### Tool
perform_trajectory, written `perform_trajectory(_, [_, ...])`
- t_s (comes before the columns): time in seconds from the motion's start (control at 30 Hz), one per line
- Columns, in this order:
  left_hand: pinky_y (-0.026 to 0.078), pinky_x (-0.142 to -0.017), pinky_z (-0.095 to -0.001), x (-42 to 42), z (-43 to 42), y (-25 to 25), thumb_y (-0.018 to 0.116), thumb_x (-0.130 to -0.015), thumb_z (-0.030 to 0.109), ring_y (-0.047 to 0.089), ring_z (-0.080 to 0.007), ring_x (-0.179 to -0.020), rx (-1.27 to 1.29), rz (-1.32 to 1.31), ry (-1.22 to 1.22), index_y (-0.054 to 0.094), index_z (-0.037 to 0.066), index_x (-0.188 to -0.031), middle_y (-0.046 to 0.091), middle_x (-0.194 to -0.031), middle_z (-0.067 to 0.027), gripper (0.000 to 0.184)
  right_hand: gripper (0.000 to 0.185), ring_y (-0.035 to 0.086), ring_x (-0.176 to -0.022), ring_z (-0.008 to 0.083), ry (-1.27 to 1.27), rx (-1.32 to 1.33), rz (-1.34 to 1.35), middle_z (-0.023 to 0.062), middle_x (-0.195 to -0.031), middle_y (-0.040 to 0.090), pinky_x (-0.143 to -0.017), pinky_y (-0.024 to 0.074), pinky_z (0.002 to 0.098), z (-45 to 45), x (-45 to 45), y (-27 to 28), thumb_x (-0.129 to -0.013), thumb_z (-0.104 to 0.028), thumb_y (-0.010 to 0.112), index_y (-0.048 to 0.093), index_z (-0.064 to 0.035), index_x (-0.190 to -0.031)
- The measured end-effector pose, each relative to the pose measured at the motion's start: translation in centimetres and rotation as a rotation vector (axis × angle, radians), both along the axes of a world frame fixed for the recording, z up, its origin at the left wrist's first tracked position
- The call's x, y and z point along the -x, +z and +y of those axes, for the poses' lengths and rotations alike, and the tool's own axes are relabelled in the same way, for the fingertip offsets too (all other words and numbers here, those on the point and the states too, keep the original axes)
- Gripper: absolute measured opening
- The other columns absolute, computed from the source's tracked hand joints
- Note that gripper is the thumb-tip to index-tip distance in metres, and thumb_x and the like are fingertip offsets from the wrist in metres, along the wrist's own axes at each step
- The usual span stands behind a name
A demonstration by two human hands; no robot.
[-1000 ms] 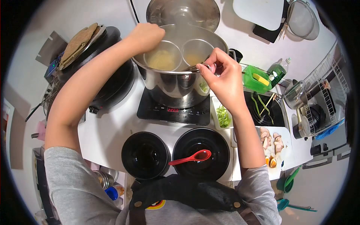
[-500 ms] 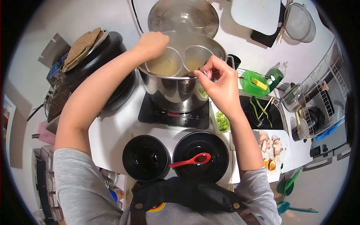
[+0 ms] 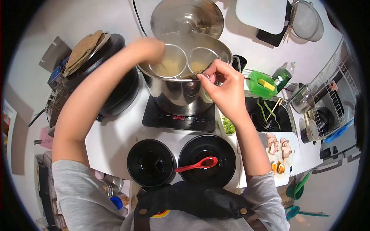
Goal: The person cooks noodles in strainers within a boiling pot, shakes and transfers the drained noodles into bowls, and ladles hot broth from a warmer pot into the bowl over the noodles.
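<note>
A large steel pot [image 3: 169,92] stands on a black induction cooktop [image 3: 179,121]. Two round strainer baskets hang inside it, the left basket [image 3: 169,66] with pale yellow contents and the right basket [image 3: 200,59] beside it. Over the pot's left rim is my left hand [image 3: 152,50], smeared by motion, its fingers hidden. My right hand [image 3: 223,77] pinches a thin metal utensil [image 3: 190,75] at the pot's front right rim. Below the cooktop are two black bowls, the left one [image 3: 150,161] and the right one [image 3: 208,175]; a red spoon [image 3: 206,162] lies across the right bowl.
A steel lid [image 3: 187,17] is behind the pot. A black round appliance [image 3: 119,92] stands left. To the right are a white board [image 3: 283,154] with sliced meat and egg halves, a container of chopped greens [image 3: 228,125], a sink [image 3: 285,119] and a green sponge holder [image 3: 260,88].
My left hand has moved slightly left and down along the pot's rim. My right hand keeps its pinch at the front right rim. The view has shifted slightly.
</note>
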State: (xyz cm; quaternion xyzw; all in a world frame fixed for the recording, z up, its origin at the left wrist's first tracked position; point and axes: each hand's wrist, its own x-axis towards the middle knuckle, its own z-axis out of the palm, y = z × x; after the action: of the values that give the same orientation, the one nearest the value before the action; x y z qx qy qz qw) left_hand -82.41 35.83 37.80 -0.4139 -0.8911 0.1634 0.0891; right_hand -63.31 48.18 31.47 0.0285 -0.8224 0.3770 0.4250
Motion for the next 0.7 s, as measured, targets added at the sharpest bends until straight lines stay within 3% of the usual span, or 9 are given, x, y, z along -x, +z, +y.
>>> perform_trajectory(0.1, [0.052,-0.072,-0.0408,0.7,0.7,-1.0,0.059,-0.072,0.014,0.065,-0.0313,-0.084,0.008,0.127,0.02,0.069,0.005,-0.086,0.066,-0.087,-0.0175,0.019,0.013,0.045,-0.061,0.0053,0.008,0.0,-0.072,0.0009,-0.063,0.048,-0.057,0.0395,0.0203,0.2,-0.3,0.4,-0.073,-0.001,0.066,0.054,0.001,-0.072])
perform_trajectory(0.17, [0.052,-0.069,-0.0406,-1.2,1.0,3.2,0.06,-0.071,0.015,0.065,-0.0307,-0.081,-0.119,0.152,-0.002,0.069,0.005,-0.085,0.067,-0.086,-0.0166,0.019,0.013,0.047,-0.066,0.0058,0.049,0.008,-0.102,0.0017,-0.071,0.049,-0.063,0.0431,0.0203,0.6,-0.6,0.3,-0.074,0.0,0.065,0.055,0.0011,-0.082])
perform_trajectory(0.23, [0.052,-0.066,-0.0399,-3.0,2.0,7.7,0.06,-0.07,0.016,0.065,-0.0296,-0.076,-0.186,0.02,-0.087,0.069,0.005,-0.083,0.067,-0.085,-0.0161,0.02,0.016,0.048,-0.068,0.0062,0.093,0.01,-0.092,0.0025,-0.076,0.05,-0.066,0.0448,0.0206,0.4,-0.9,0.2,-0.074,0.001,0.065,0.056,0.001,-0.087])
perform_trajectory(0.33, [0.051,-0.065,-0.0395,-2.4,6.6,5.3,0.061,-0.069,0.017,0.064,-0.0292,-0.072,-0.203,0.024,-0.245,0.069,0.006,-0.085,0.066,-0.084,-0.0167,0.022,0.025,0.051,-0.073,0.0077,0.12,0.023,-0.102,0.0026,-0.082,0.051,-0.072,0.046,0.022,0.2,-1.1,0.1,-0.074,0.002,0.064,0.058,0.0001,-0.098])
perform_trajectory(0.47, [0.052,-0.076,-0.0404,-0.6,10.5,-3.1,0.057,-0.076,0.018,0.064,-0.0307,-0.092,0.004,-0.084,-0.257,0.069,0.006,-0.095,0.066,-0.097,-0.0165,0.025,0.039,0.056,-0.084,0.0129,0.19,0.046,-0.106,0.0058,-0.094,0.055,-0.081,0.047,0.0266,0.0,-2.2,0.2,-0.074,-0.003,0.064,0.057,-0.0062,-0.112])
perform_trajectory(0.53, [0.052,-0.075,-0.0412,-0.3,11.4,-3.3,0.057,-0.076,0.017,0.065,-0.0312,-0.09,0.037,-0.007,-0.26,0.069,0.006,-0.094,0.066,-0.096,-0.017,0.024,0.046,0.057,-0.089,0.0177,0.186,0.042,-0.154,0.0086,-0.101,0.057,-0.082,0.0478,0.0295,0.0,-3.1,0.4,-0.074,-0.006,0.065,0.055,-0.0104,-0.119])
perform_trajectory(0.7, [0.052,-0.071,-0.0416,-1.0,11.8,-2.5,0.058,-0.075,0.015,0.065,-0.032,-0.087,-0.035,-0.036,-0.367,0.068,0.003,-0.09,0.066,-0.094,-0.0186,0.022,0.048,0.057,-0.088,0.0189,0.171,-0.025,-0.07,0.0095,-0.102,0.057,-0.08,0.0479,0.0305,0.2,-2.9,-0.6,-0.075,-0.011,0.066,0.054,-0.0112,-0.121])
